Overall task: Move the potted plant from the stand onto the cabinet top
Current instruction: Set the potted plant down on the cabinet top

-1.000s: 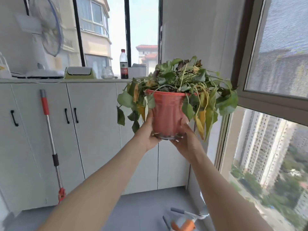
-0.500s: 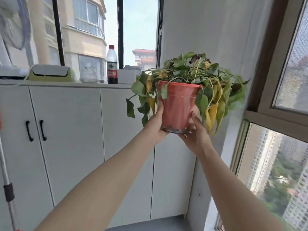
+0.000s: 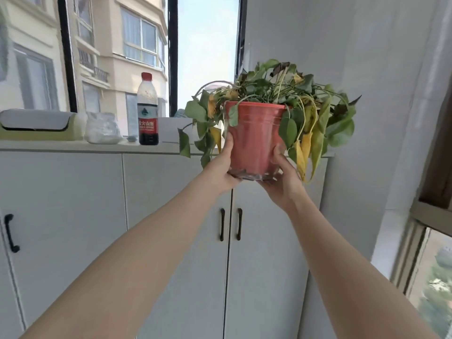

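Potted plant (image 3: 254, 135) cupped between both hands' fingers (image 3: 228, 149), upright

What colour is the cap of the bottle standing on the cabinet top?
Red. The cap of the bottle shows clearly in the head view.

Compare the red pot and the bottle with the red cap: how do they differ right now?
The red pot is held up by the left hand and right hand; the bottle stands on the cabinet top. The pot is wide and opaque, the bottle slim and see-through. Both are upright.
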{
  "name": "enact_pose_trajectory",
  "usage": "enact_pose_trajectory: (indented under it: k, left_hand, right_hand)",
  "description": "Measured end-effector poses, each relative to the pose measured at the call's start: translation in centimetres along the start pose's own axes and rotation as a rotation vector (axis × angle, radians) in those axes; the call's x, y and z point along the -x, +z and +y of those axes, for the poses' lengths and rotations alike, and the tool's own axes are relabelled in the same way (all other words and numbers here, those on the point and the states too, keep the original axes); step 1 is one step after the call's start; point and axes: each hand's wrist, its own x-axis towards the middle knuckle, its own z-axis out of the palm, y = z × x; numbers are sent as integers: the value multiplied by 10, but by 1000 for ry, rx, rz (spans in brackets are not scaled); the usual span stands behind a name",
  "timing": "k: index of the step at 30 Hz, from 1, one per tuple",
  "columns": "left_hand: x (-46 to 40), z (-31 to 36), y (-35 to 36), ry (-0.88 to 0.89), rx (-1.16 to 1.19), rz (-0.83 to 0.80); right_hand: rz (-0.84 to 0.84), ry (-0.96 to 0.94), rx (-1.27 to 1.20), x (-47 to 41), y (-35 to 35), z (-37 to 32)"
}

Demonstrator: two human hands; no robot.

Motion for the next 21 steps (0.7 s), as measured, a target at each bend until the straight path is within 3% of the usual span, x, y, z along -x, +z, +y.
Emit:
enact_pose_trajectory:
  k: [11, 21]
  left_hand:
    - [-125, 39, -23, 15, -89, -27]
    - [-202, 43, -35, 21, -136, -19]
  right_hand:
    - [-44, -114, -28, -124, -1, 12]
    - [-52, -10, 13, -211, -20, 21]
